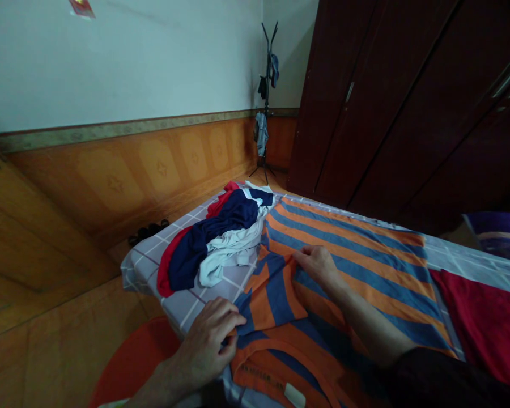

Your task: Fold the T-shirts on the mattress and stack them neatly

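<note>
An orange and blue-grey striped T-shirt [361, 249] lies spread over the bed, its round neckline and a white label toward me. One sleeve is folded inward over the shirt's body. My left hand [212, 334] is closed at the near left edge of that sleeve, thumb and fingers pinching the cloth. Farther in, my right hand [318, 263] pinches the fabric at the sleeve's other side, its fingertips pressed together. The right forearm crosses over the shirt and covers part of it.
A heap of red, navy [221, 232] and white clothes lies left of the shirt. A red cloth [484, 323] is at the right. An orange-red round object [140, 362] stands below the bed's edge. Behind are a coat rack [267, 102] and a dark wardrobe [365, 96].
</note>
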Tool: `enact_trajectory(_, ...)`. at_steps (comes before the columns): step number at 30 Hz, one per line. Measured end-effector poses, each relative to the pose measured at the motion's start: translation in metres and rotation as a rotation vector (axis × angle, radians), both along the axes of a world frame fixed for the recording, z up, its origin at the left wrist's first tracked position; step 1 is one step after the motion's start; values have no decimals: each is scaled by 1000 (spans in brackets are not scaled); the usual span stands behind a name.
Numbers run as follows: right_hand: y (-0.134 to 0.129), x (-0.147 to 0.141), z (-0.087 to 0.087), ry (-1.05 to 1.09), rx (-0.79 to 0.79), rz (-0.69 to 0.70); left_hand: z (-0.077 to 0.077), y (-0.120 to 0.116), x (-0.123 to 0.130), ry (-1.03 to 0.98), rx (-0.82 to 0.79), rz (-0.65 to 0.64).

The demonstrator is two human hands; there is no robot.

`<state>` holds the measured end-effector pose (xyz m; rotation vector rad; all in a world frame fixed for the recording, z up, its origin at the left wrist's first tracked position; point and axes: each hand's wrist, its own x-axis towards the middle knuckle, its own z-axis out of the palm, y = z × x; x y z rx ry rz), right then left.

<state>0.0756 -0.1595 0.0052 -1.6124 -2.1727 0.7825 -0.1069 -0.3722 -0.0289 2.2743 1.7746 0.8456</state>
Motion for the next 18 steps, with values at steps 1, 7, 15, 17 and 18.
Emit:
enact_trajectory(1, 3, 4, 0, -22, 6, -12, 0, 0, 0, -5, 14, 0)
enact_trajectory(7, -1, 1, 0, -71, 6, 49, 1, 2, 0, -40, 43, -15)
enact_trajectory(15, -4, -30, 7, -69, 38, 185, 10, 6, -11, -46, -2, -111)
enact_trajectory(17, 1, -32, 5, -58, 55, 185, 21, 15, -20, -31, -29, -126)
enact_trajectory(18, 3, -32, 4, -56, 55, 186, 28, 24, -24, -7, -35, -125)
